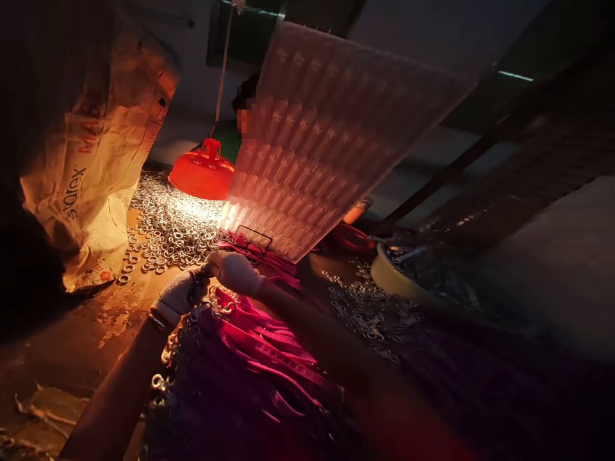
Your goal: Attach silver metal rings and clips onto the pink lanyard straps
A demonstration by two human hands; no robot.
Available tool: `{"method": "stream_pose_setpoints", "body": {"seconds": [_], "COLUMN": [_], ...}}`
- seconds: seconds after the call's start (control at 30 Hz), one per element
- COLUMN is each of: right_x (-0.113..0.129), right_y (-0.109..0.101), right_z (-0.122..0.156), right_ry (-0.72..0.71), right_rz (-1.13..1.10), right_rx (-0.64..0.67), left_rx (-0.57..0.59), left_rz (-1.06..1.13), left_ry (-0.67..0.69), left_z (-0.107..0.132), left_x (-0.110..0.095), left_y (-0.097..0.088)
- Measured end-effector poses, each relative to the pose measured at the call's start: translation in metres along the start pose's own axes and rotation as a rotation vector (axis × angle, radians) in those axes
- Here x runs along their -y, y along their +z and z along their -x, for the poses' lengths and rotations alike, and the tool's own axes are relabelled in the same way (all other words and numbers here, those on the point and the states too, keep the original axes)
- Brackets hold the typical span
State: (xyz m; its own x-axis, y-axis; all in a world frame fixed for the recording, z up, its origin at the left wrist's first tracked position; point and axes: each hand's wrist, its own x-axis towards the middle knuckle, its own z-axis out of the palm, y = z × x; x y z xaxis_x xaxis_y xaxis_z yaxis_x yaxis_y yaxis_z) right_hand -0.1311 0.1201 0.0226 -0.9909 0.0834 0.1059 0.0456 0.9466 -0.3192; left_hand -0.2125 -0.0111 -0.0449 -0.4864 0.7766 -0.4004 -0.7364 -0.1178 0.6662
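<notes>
My left hand [177, 296], in a pale glove, is closed around a bunch of metal rings at the top of a pile of pink straps [262, 349]. My right hand [236, 272], also gloved, is closed on the same bunch just to the right. The straps spread down toward me, edged with small metal rings [169, 358]. Beyond my hands a heap of loose metal rings [170, 227] covers the table under a low red lamp [204, 173].
A large printed sack [96, 160] stands at the left. A ribbed translucent sheet [327, 134] leans up behind the hands, a person partly hidden behind it. A pale bowl [384, 276] with metal parts and more scattered rings [369, 314] lie on the right. The surroundings are dark.
</notes>
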Motion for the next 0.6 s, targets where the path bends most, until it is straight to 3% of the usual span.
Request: {"method": "stream_pose_setpoints", "body": {"seconds": [0.17,0.33,0.47,0.6], "right_x": [0.009,0.018,0.020,0.020], "right_y": [-0.055,-0.107,-0.129,-0.141], "right_z": [0.020,0.040,0.065,0.098], "right_ry": [-0.001,-0.029,0.011,0.095], "right_rz": [0.163,0.266,0.254,0.331], "right_rx": [0.046,0.015,-0.118,-0.117], "left_rx": [0.005,0.127,0.294,0.279], "left_rz": [-0.134,-0.181,-0.159,-0.335], "left_ry": [0.122,0.149,0.116,0.195], "left_z": [0.013,0.039,0.064,0.078], "left_x": [-0.005,-0.028,-0.041,-0.032], "left_y": [0.026,0.075,0.115,0.139]}}
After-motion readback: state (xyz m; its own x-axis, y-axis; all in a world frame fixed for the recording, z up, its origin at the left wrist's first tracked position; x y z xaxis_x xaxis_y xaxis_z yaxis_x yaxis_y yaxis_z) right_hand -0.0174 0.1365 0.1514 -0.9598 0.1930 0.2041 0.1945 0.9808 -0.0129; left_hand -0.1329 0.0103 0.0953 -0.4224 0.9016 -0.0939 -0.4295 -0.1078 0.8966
